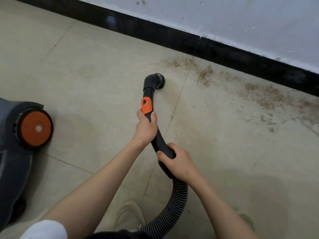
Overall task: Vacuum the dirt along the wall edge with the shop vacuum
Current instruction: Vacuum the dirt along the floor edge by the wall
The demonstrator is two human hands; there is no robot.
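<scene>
From the head camera, the floor (86, 69) is pale beige tile with thin grout lines, matte and faintly stained. A glossy black baseboard (172, 37) runs diagonally from 11 o'clock down to 3 o'clock, with a scuffed, speckled white wall (224, 19) above it. Brown, grainy dirt (205, 75) lies scattered along the baseboard's foot from about 1 o'clock out to 3 o'clock, thinning into smears toward the right edge.

The vacuum wand (156, 133) is a smooth, curved black plastic tube with an orange ribbed slider (146, 105) on its upper side. Its long axis runs from centre up toward 12 o'clock, ending in an elbow that turns a round brush nozzle (158, 81) toward 1 o'clock, facing the dirt but short of it, over bare tile. Behind the wand, a ribbed, grey-black flexible hose (174, 204) loops down to 6 o'clock.

The left hand (146, 128) grips the wand just below the slider, fingers wrapped round it. The right hand (177, 163) grips the wand's rear end, where it joins the hose, thumb and fingers clamped around it.

At 9 o'clock stands the dark grey shop vacuum body (10, 152), with a round orange-hubbed wheel (35, 129) facing the camera. Two light shoes (127, 218) show near 6 o'clock.
</scene>
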